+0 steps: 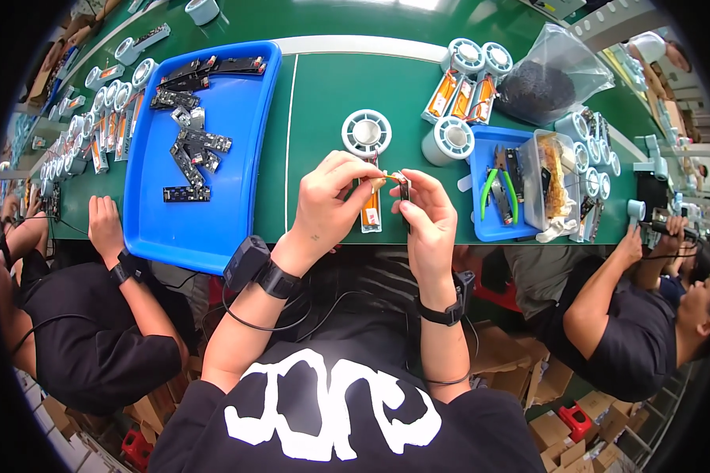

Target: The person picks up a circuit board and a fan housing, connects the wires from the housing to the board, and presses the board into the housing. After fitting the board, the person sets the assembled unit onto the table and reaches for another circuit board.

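Note:
A light-blue handheld fan housing (366,134) lies in front of me on the green table, its round head pointing away. An orange battery (371,214) sits in its open handle, between my hands. My left hand (333,203) pinches the end of thin orange-red wires (388,176) running toward the board. In my right hand (427,222), thumb and fingers grip a narrow dark circuit board (405,191), held upright just above the handle. The fingertips of both hands are close together, nearly meeting at the wires. Fingers partly hide the wire end and board.
To the left, a large blue tray (233,189) holds several black circuit boards (185,193). Rightward are more fan housings (450,140), a bag of black parts (538,88), a small blue tray (481,225) with green-handled pliers (515,197), and a clear tub (535,201). Co-workers sit on both sides.

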`<state>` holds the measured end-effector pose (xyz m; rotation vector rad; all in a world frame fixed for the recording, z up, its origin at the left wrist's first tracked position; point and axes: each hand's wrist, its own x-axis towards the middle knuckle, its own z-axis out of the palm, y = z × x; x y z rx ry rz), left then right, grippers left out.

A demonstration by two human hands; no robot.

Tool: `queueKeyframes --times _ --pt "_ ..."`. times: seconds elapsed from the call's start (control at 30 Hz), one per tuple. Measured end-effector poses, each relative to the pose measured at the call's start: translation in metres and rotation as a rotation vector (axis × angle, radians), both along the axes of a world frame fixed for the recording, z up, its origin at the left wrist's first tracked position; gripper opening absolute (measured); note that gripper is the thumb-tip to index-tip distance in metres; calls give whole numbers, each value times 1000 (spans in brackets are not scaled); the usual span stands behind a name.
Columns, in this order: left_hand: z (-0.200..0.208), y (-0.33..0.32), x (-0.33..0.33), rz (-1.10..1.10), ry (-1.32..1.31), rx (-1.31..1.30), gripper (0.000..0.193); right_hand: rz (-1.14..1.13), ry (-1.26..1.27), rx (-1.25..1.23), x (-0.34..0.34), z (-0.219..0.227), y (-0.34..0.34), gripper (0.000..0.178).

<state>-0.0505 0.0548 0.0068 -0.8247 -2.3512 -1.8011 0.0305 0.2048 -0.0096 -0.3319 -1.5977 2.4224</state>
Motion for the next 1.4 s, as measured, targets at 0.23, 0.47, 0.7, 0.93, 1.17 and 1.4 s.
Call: queueKeyframes --times 0.23,0.47,0.7,0.93,1.17,1.4 --pt "-1 3 1 8 38 -21 15 -16 26 11 0 -3 -3 40" --pt "-8 2 -2 24 166 -21 17 5 56 34 -1 -3 -1 41" --pt "-6 7 -3 16 335 -30 16 3 94 92 -2 -2 0 41" --pt "-7 8 2 58 236 -18 12 -19 131 83 1 -6 0 37" --pt "-4 13 17 78 -193 106 12 -46 208 109 1 -12 -3 41" --pt "-10 11 18 -9 -455 274 11 -54 242 108 0 -16 -1 41"
